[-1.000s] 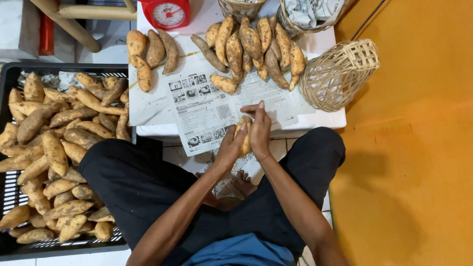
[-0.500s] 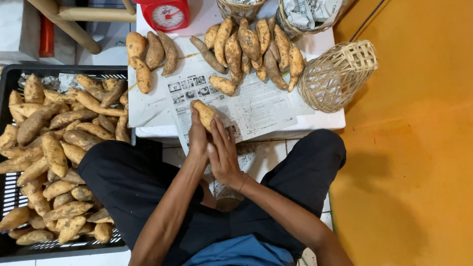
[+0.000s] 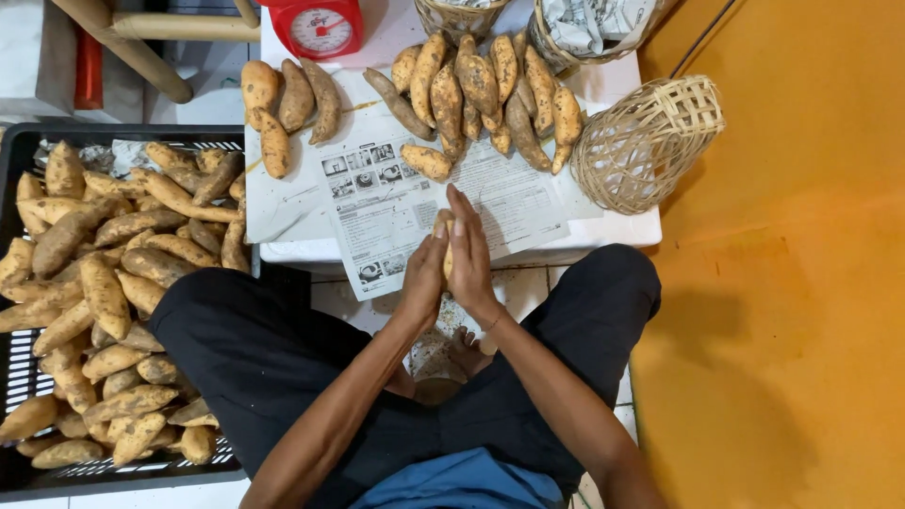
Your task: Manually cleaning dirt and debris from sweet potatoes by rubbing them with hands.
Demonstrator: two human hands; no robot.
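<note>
A black slatted crate (image 3: 19, 396) on the floor, at the seated person's left, is heaped with dirt-streaked sweet potatoes (image 3: 104, 283) over scraps of paper. On the white worktop (image 3: 613, 240) ahead, newspaper (image 3: 396, 203) lies spread beneath two loose groups of tubers: a small group (image 3: 283, 108) near a red kitchen scale (image 3: 319, 26) and a larger pile (image 3: 481, 94) farther right. Two woven baskets sit at the far edge, one (image 3: 566, 38) stuffed with crumpled newspaper, the contents of the other (image 3: 457, 14) cut off by the frame. A third openwork basket (image 3: 646, 141) lies tipped on its side at the worktop's right end. The left hand (image 3: 424, 278) and right hand (image 3: 468, 250) press together around a single sweet potato (image 3: 443, 226) above the worktop's near edge, fingers closed flat against its sides. Only a pale sliver shows between the palms; its long axis runs away from the person, tip pointing toward the piles.
</note>
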